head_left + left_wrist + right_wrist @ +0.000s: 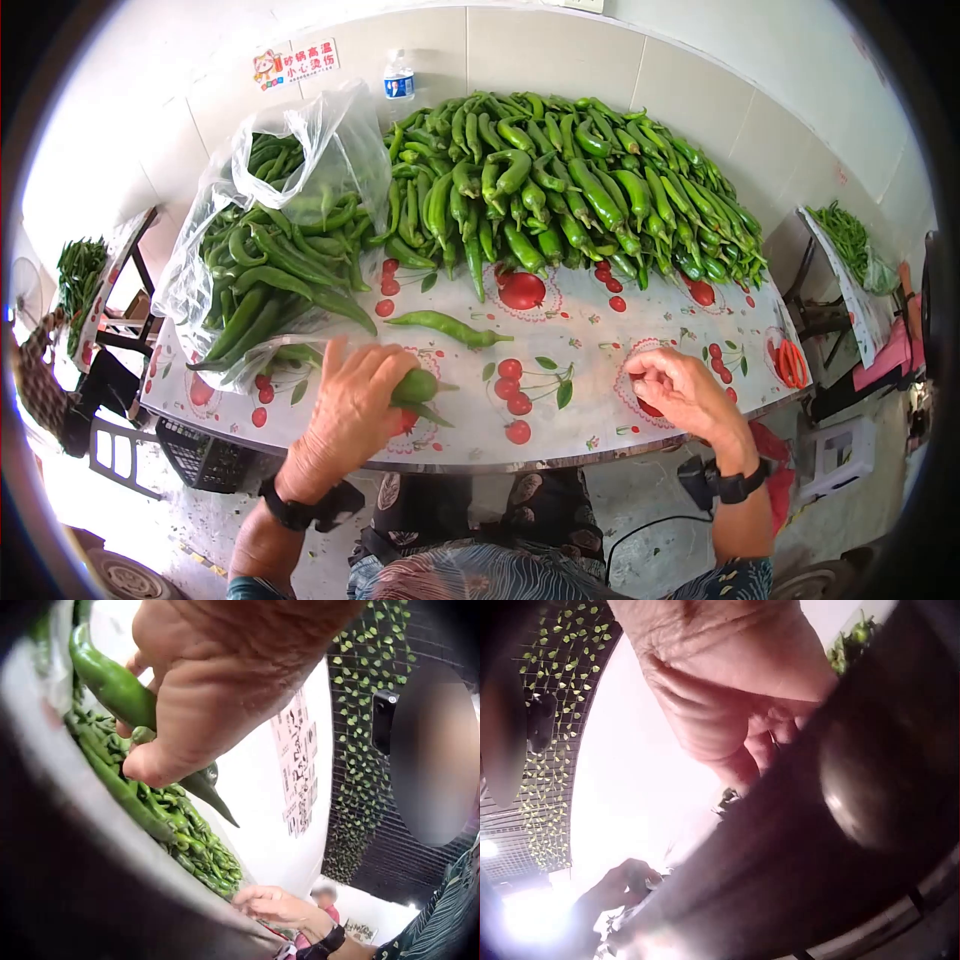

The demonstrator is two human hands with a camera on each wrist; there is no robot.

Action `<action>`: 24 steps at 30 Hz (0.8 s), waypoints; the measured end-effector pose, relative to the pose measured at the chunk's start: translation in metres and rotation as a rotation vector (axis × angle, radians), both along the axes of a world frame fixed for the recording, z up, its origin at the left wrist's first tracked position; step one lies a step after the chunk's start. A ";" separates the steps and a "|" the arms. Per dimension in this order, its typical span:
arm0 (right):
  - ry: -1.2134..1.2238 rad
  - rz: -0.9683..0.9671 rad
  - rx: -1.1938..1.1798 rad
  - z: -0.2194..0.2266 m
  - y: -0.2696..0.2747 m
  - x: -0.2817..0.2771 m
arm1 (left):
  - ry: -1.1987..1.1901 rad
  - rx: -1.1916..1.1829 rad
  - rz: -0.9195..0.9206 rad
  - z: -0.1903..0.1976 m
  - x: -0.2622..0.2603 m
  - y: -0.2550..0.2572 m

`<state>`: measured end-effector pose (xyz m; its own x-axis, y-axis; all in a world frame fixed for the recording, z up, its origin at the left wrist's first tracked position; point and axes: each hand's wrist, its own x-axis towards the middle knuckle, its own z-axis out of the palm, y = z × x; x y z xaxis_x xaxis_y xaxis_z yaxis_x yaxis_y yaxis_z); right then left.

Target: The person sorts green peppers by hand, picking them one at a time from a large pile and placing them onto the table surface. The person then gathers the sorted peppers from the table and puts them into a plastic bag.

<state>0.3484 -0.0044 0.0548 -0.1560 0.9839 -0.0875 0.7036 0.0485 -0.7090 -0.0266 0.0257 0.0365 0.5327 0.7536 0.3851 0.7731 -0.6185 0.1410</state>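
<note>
In the head view my left hand (350,408) is over the front left of the table, gripping green chili peppers (416,386) whose ends stick out to the right. The left wrist view shows one pepper (112,681) at the fingers and a pointed tip (219,802) beyond the thumb. My right hand (692,396) hovers at the table's front right, its fingers loosely curled and holding nothing. A single pepper (450,326) lies between the bag and the table's middle. Beside my left hand, more peppers (285,265) spill from a clear plastic bag (350,135).
A large heap of green peppers (570,190) covers the back of the table (560,440), against the tiled wall. Behind the bag stands a water bottle (398,78). Red rings (792,364) lie at the right edge. Side tables (860,290) hold more greens.
</note>
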 end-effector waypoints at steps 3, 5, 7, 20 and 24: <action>-0.157 0.231 0.070 0.027 0.018 -0.026 | -0.186 -0.040 0.097 -0.012 0.005 -0.014; -0.160 0.379 0.241 0.029 0.040 -0.055 | -0.253 -0.036 0.114 -0.021 0.010 -0.015; -0.129 0.507 0.534 0.008 0.069 -0.084 | -0.304 -0.014 0.113 -0.028 0.010 -0.015; -0.197 0.381 0.388 -0.007 0.091 -0.137 | -0.307 -0.025 0.066 -0.030 0.008 -0.018; 0.177 0.163 0.486 0.020 0.080 -0.099 | -0.306 -0.016 0.068 -0.026 0.010 -0.020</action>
<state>0.2495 0.0754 0.0748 -0.2810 0.8663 0.4129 0.5318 0.4987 -0.6844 -0.0169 0.0056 0.0106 0.3417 0.7910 0.5075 0.7330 -0.5623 0.3829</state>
